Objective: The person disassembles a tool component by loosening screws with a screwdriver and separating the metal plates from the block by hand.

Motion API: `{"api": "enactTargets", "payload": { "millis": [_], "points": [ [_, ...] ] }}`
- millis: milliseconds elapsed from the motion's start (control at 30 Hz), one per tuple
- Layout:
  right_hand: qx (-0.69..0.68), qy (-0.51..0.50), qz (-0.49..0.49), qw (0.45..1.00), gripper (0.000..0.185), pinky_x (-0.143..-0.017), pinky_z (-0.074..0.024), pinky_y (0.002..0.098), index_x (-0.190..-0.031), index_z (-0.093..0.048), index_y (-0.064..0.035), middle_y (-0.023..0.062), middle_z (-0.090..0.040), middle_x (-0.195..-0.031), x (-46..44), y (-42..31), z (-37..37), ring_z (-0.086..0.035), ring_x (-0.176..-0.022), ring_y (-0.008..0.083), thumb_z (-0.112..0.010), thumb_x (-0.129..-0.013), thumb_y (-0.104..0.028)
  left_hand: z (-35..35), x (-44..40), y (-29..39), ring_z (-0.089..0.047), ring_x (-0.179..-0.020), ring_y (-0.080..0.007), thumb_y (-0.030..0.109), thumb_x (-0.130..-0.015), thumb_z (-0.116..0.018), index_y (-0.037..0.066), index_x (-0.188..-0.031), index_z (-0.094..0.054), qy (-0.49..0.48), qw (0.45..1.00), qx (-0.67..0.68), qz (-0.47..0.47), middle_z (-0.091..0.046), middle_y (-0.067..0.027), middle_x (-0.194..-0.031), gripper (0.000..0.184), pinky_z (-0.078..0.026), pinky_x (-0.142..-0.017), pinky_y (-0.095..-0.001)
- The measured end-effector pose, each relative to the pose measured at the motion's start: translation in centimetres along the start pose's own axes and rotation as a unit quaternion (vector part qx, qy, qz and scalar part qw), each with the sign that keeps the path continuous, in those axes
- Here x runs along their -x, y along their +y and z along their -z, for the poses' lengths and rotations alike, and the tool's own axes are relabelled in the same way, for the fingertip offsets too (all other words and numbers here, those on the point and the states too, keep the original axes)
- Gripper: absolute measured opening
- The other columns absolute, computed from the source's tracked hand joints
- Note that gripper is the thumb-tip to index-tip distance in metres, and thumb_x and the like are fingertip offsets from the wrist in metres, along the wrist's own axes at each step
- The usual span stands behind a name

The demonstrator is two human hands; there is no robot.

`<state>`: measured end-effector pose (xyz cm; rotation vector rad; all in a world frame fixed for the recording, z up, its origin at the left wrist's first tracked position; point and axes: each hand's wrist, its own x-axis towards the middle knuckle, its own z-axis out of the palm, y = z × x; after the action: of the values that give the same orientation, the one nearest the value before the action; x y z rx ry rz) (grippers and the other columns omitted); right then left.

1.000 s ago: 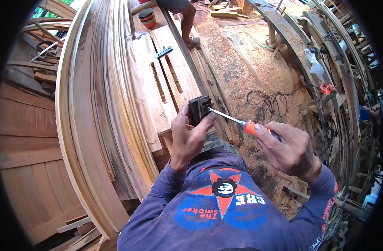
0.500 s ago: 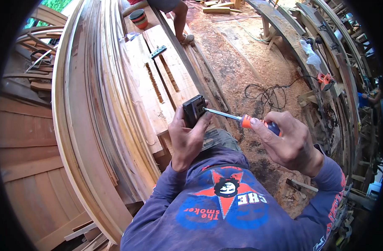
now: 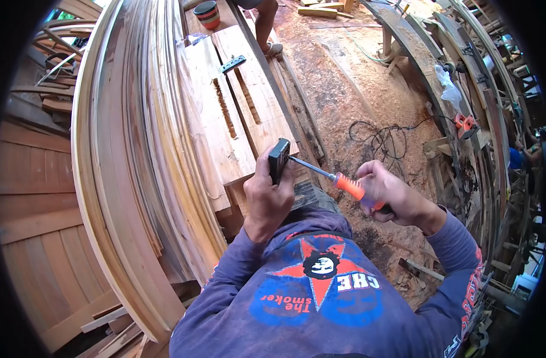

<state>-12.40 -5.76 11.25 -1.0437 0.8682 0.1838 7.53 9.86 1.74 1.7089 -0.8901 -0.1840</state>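
Observation:
My left hand is closed around a small black block-like device, held up in front of my chest; its kind I cannot make out. A screwdriver with an orange and dark handle is in my right hand, fingers wrapped about the handle. Its metal shaft points left, and the tip meets the right side of the black device. Beyond my left hand lie pale wooden boards with two long slots cut in them. A small dark metal plate with holes rests across the boards.
Long stacked planks run along my left. An orange and black cup stands at the far end of the bench, near another person's leg. A black cable lies coiled on the sawdust floor, leading toward an orange tool.
The black device has turned so a narrower side shows. My right hand has shifted slightly down and left, its fingers regripping the screwdriver handle, while the tip stays at the device.

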Motion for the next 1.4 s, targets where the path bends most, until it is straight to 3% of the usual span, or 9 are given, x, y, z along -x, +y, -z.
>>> {"api": "enactTargets", "payload": {
  "millis": [233,300,367,700,867,967,1100,1167,1400],
  "points": [
    [0.418,0.172,0.416,0.789,0.025,-0.064,-0.0499,0.0312,-0.109,-0.06,0.0026,0.0101,-0.059,-0.082,-2.0,3.7,-0.6,-0.059,-0.066,0.019,-0.067,-0.098,-0.018,0.2,1.1,-3.3,-0.074,-0.072,-0.0217,0.008,-0.092,-0.073,0.001,-0.128,-0.061,-0.015,0.999,-0.021,0.041,-0.072,-0.0164,-0.084,0.038,-0.057,-0.064,-0.0337],
    [0.314,0.139,0.337,0.877,0.026,-0.053,-0.0461,0.0293,-0.118,-0.059,0.0014,0.0081,-0.061,-0.073,-2.7,4.7,0.1,-0.053,-0.053,0.0153,-0.059,-0.105,-0.022,0.2,1.6,-3.4,-0.074,-0.071,-0.0218,0.008,-0.092,-0.073,0.001,-0.128,-0.06,-0.02,0.998,-0.032,0.042,-0.072,-0.017,-0.083,0.039,-0.056,-0.063,-0.0335],
    [-0.198,-0.028,-0.073,0.977,0.032,-0.042,-0.0374,0.0255,-0.12,-0.056,-0.0006,0.005,-0.058,-0.068,-3.1,4.3,1.0,-0.046,-0.045,0.0086,-0.055,-0.107,-0.03,0.5,1.6,-3.1,-0.071,-0.078,-0.0162,0.005,-0.092,-0.073,0.0,-0.129,-0.06,-0.029,0.998,-0.031,0.051,-0.073,-0.0132,-0.09,0.04,-0.056,-0.07,-0.0304],
    [0.235,0.147,0.305,0.911,0.039,-0.068,-0.0493,0.0284,-0.108,-0.055,0.0021,0.0032,-0.06,-0.082,-2.0,8.7,-1.4,-0.056,-0.069,0.0108,-0.078,-0.091,-0.025,0.5,2.4,-4.0,-0.069,-0.113,-0.0214,-0.009,-0.095,-0.063,-0.003,-0.137,-0.055,-0.046,0.997,0.06,0.014,-0.072,-0.0171,-0.118,0.043,-0.054,-0.098,-0.0325],
    [-0.136,-0.093,0.077,0.983,0.03,-0.054,-0.0438,0.0273,-0.098,-0.064,0.0014,-0.0003,-0.056,-0.065,-2.3,10.9,-0.7,-0.049,-0.058,0.0073,-0.057,-0.106,-0.027,0.5,2.4,-4.4,-0.07,-0.113,-0.0252,-0.011,-0.094,-0.062,-0.005,-0.137,-0.054,-0.054,0.994,0.067,-0.063,-0.07,-0.0193,-0.121,0.044,-0.055,-0.099,-0.0362],
    [-0.416,-0.3,-0.063,0.856,0.03,-0.045,-0.0383,0.0298,-0.102,-0.062,0.0008,0.0002,-0.056,-0.069,-2.1,11.3,-1.3,-0.039,-0.046,0.0101,-0.052,-0.108,-0.027,0.4,2.4,-4.9,-0.069,-0.114,-0.0266,-0.013,-0.093,-0.061,-0.006,-0.137,-0.054,-0.065,0.989,0.064,-0.114,-0.07,-0.0201,-0.122,0.045,-0.055,-0.1,-0.0377],
    [-0.141,-0.033,0.014,0.989,0.028,-0.05,-0.0449,0.0299,-0.111,-0.058,-0.0031,0.0097,-0.061,-0.095,-1.4,11.0,-2.5,-0.055,-0.056,0.0146,-0.075,-0.094,-0.018,0.3,2.1,-4.8,-0.073,-0.109,-0.024,-0.009,-0.09,-0.066,-0.003,-0.132,-0.059,-0.028,0.992,0.072,-0.1,-0.074,-0.0178,-0.117,0.044,-0.058,-0.088,-0.0314],
    [0.347,0.23,0.426,0.803,0.041,-0.056,-0.0506,0.0319,-0.114,-0.058,-0.0023,0.0135,-0.061,-0.093,-2.0,11.3,-3.2,-0.062,-0.067,0.0204,-0.083,-0.082,-0.012,0.4,2.3,-4.6,-0.074,-0.107,-0.024,-0.009,-0.09,-0.066,-0.003,-0.132,-0.06,-0.036,0.993,0.061,-0.093,-0.074,-0.018,-0.116,0.043,-0.058,-0.087,-0.031],
    [0.478,0.21,0.476,0.708,0.044,-0.06,-0.054,0.0362,-0.124,-0.064,0.0052,0.0131,-0.061,-0.081,-2.4,11.3,-3.0,-0.063,-0.067,0.0257,-0.075,-0.089,-0.019,0.6,3.0,-4.1,-0.076,-0.097,-0.022,-0.008,-0.09,-0.067,-0.003,-0.13,-0.062,-0.048,0.995,0.045,-0.069,-0.075,-0.0178,-0.112,0.041,-0.057,-0.082,-0.0282]
  ]
}}
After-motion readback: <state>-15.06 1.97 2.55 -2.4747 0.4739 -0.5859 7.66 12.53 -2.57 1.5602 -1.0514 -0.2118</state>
